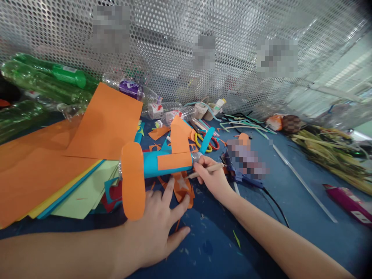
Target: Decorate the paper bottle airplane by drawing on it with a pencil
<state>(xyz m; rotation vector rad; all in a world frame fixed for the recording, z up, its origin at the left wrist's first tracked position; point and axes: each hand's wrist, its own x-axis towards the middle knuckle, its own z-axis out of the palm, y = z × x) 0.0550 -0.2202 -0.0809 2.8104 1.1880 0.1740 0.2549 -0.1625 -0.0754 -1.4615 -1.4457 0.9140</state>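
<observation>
The star [182,183] lies on the worktop [209,236], on an orange cutout [187,202] just in front of the blue-wrapped bottle [150,164]. The right hand [216,180] holds a pencil [216,167] in a narrow pinch, its tip at the star's edge. The left hand [147,223] is wide, palm down, with 2 fingertips by the star, seeming to steady the cutout.

The star and cutout look light, thin and easily creased, apt to slide; flat fingertips near the edges should suit them better than a pinch. The pencil looks light and stiff, best gripped near its tip. The bottle is probably light and a bit springy, best taken round its wrapped middle, as the orange oval [133,182] at its left end and the orange flap [179,135] behind look easy to bend. Whether the right hand touches its neck, I cannot tell.

Beyond the bottle are scissors [202,147] with yellow and red handles, and 2 clear bottles [174,112]. Left are stacked paper sheets [104,124], with green bottles [49,85] behind. Right are a blue glue gun [242,177] with a black cord [277,207], a clear stick [305,182] and a purple box [347,203].
</observation>
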